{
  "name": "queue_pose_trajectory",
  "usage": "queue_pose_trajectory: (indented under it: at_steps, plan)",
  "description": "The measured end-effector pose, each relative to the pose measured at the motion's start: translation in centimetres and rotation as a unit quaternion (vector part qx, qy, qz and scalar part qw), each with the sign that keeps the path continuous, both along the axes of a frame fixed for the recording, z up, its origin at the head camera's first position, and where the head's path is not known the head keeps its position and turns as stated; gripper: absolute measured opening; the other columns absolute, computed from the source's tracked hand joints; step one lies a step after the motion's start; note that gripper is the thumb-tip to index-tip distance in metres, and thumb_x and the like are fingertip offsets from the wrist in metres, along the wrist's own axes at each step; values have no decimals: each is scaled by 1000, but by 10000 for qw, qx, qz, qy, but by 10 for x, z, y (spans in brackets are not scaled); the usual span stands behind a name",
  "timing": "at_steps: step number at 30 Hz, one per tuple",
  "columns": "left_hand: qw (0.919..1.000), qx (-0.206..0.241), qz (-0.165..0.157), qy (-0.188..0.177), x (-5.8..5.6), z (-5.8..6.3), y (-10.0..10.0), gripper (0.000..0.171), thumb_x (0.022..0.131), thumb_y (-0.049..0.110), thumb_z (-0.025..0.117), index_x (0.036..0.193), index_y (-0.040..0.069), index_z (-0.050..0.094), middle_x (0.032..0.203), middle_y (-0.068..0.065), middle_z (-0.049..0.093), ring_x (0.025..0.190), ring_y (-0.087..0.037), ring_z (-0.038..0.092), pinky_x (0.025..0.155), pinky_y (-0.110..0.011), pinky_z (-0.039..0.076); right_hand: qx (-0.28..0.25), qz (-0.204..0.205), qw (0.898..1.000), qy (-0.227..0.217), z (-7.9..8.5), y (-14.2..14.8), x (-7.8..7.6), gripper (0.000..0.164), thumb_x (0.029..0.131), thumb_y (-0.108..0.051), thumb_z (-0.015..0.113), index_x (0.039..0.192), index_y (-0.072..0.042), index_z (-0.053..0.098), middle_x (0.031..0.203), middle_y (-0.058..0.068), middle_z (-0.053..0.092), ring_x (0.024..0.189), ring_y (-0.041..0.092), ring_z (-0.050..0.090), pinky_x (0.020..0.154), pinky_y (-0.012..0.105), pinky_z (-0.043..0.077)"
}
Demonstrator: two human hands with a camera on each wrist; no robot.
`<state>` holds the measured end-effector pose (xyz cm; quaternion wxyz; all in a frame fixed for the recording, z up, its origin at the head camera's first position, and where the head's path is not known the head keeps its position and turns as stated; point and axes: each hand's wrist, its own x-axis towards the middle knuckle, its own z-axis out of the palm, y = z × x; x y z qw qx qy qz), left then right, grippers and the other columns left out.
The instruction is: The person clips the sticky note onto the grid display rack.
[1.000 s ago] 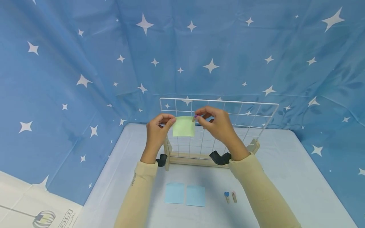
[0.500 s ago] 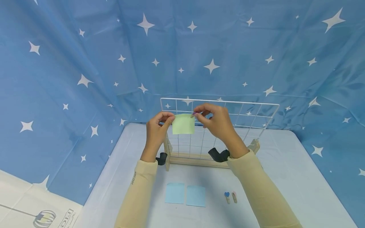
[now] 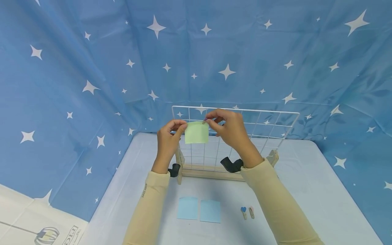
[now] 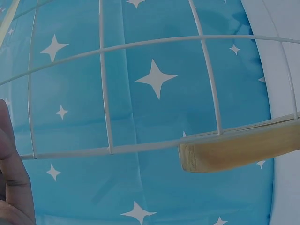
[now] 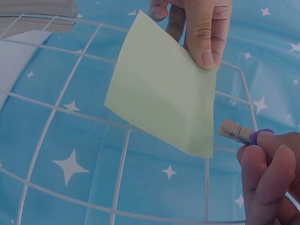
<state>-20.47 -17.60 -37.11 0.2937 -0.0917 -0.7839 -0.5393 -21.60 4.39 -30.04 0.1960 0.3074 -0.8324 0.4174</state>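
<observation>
A pale green sticky note (image 3: 196, 132) hangs in front of a white wire grid (image 3: 258, 117), its top left corner pinched by my left hand (image 3: 167, 137) between thumb and fingers. My right hand (image 3: 231, 131) pinches a small wooden clothespin (image 5: 236, 131) by its purple end. In the right wrist view, the clothespin's tip points at the note's edge near the top right corner, with a narrow gap between them. Only part of the left hand (image 4: 14, 173) shows in the left wrist view, and the note is out of that picture.
The grid stands in a wooden base (image 3: 211, 173) on a white table (image 3: 128, 204). Nearer lie two light blue sticky notes (image 3: 187, 208), a clothespin with a blue heart (image 3: 243, 211) and one with a pink top (image 3: 251, 212). A blue star-patterned curtain (image 3: 196, 51) hangs behind.
Both hands have risen slightly with the green note toward the grid's top. The right hand has shifted a little left, bringing the clothespin over the note's top right corner in the head view.
</observation>
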Motion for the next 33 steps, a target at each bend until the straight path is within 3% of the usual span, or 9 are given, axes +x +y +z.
queue_pose_trajectory:
  at_steps: [14, 23, 30, 33]
  plan:
    - [9998, 171, -5, -32, 0, 0, 1, 19, 105, 22, 75, 108, 4, 79, 95, -12, 76, 87, -21, 69, 62, -21, 56, 36, -69, 9995, 317, 3, -6, -3, 7, 99, -3, 79, 105, 1, 81, 96, 15, 80, 75, 27, 76, 57, 34, 63]
    - [9994, 353, -21, 54, -4, 0, 3, 18, 104, 19, 76, 109, 2, 79, 97, -13, 77, 86, -19, 70, 60, -20, 56, 181, -150, 9993, 284, 7, -12, -4, 9, 99, -3, 79, 105, 3, 81, 97, 16, 80, 81, 29, 77, 64, 37, 66]
    - [9988, 473, 23, 109, -6, 1, 6, 18, 103, 19, 77, 108, 2, 80, 99, -13, 79, 87, -17, 71, 59, -30, 61, 397, -283, 9985, 241, 9, -18, -5, 10, 100, -4, 79, 107, 2, 81, 99, 16, 81, 85, 29, 78, 66, 37, 67]
    - [9985, 537, 21, 142, -7, 0, 7, 18, 103, 19, 77, 108, 2, 80, 102, -14, 79, 88, -19, 72, 58, -26, 60, 509, -345, 9977, 276, 10, -21, -5, 11, 100, -4, 78, 107, 3, 81, 99, 16, 81, 83, 28, 79, 67, 37, 67]
